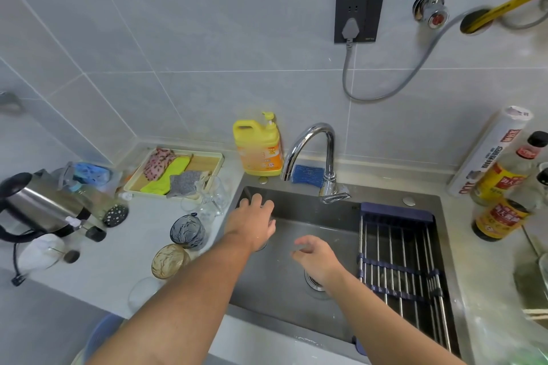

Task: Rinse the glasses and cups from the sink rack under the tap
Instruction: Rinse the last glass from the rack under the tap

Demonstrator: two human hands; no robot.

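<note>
My left hand [254, 224] reaches over the left part of the steel sink [296, 299], palm down. Its fingers curl over the top of a clear glass [263, 245], of which only a curved edge shows below the wrist. My right hand [315, 258] hovers above the drain with loosely curled fingers and holds nothing. The chrome tap [314, 151] arches over the sink's back edge; no water stream is visible. The sink rack [400, 261] spans the right side of the sink with nothing visible on its bars.
On the left counter stand a blue-grey glass cup [187, 231], an amber glass [169, 261], clear glasses [214, 195], a kettle [38, 204] and a tray of cloths [175, 172]. A yellow soap bottle [258, 148] stands beside the tap. Sauce bottles [501, 204] stand at the right.
</note>
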